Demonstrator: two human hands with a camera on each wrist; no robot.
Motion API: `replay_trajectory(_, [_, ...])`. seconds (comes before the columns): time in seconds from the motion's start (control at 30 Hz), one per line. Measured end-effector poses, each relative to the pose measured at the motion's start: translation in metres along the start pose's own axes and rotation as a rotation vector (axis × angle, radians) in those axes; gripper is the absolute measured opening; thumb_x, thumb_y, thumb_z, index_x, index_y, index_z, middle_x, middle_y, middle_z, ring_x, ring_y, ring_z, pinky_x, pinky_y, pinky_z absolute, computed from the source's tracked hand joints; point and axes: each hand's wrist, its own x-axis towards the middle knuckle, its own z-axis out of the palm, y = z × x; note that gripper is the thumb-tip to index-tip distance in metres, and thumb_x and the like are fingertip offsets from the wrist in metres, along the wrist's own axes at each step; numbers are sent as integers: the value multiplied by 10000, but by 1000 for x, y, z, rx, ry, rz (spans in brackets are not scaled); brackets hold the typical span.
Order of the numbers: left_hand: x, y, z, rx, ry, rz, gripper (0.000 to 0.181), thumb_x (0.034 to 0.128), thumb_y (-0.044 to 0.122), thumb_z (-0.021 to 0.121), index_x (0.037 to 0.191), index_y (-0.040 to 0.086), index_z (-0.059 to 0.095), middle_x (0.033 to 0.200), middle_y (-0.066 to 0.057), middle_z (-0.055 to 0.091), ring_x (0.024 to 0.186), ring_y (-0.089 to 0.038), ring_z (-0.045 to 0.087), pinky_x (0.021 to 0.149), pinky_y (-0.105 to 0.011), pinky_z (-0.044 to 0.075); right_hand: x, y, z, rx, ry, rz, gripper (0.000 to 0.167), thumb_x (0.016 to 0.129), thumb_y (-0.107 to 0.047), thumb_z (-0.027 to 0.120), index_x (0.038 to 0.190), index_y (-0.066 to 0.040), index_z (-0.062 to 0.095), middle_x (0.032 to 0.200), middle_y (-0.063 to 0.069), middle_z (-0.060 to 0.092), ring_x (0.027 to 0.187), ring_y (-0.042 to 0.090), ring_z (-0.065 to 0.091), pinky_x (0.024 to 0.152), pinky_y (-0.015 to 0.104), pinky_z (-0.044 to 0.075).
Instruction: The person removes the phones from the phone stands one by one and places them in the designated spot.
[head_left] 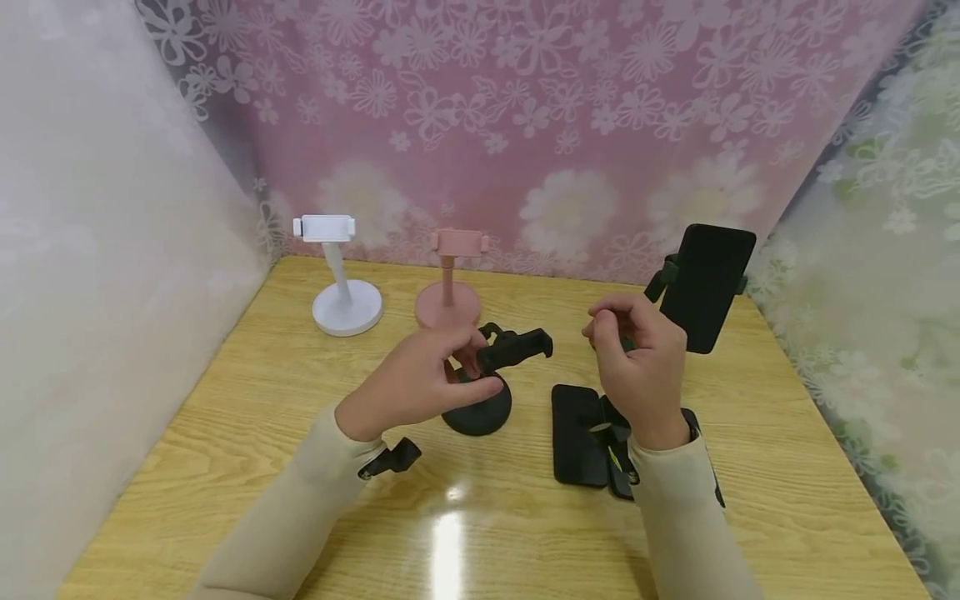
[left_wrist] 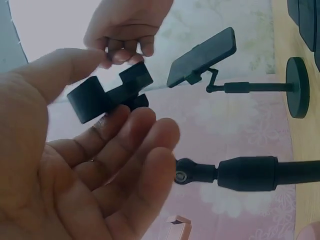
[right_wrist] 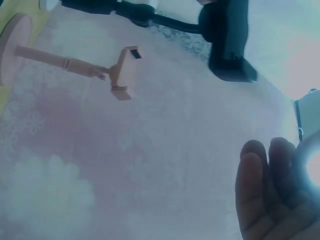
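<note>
A black phone stand with a round base (head_left: 477,414) stands on the table, its clamp (head_left: 516,349) tilted. My left hand (head_left: 420,375) is at the clamp's left end, fingertips against or just beside it and thumb apart below. In the left wrist view the clamp (left_wrist: 117,95) sits between thumb and fingers; firm contact is hard to judge. My right hand (head_left: 641,354) hovers to the right, fingers loosely bent and holding nothing. Behind it a dark green stand carries a black phone (head_left: 708,287); in the left wrist view its round base (left_wrist: 298,87) shows.
A white phone stand (head_left: 347,307) and a pink one (head_left: 447,307) stand at the back, their clamps without phones. Several black phones (head_left: 579,433) lie side by side under my right wrist, partly hidden. Flowered cloth (head_left: 570,208) hangs behind the table.
</note>
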Motion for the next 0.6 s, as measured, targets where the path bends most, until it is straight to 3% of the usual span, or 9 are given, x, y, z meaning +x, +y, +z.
replay_trajectory(0.13, [1,1,3,-8,31,-23,236,955,313,771,1112,166,674,933,83,692,847,-82,659,747,-314,576,1,-6,-5,42,9,-44,162,961,23,548,886,65,686,715,152,664,604,37,570,638,152,499])
replay_trajectory(0.4, [15,0,10,-263,203,-74,227,968,227,761,1117,95,652,1028,-38,702,940,-172,684,844,-374,579,3,-16,-12,67,9,-102,177,942,24,536,862,76,686,726,140,657,622,68,586,662,157,504])
replay_trajectory(0.6, [34,-6,16,-424,302,-34,274,1019,113,674,1258,-9,619,1111,-154,666,993,-433,684,828,-412,608,2,-18,-17,66,19,-104,179,938,21,538,864,60,696,733,96,664,623,65,590,634,167,474])
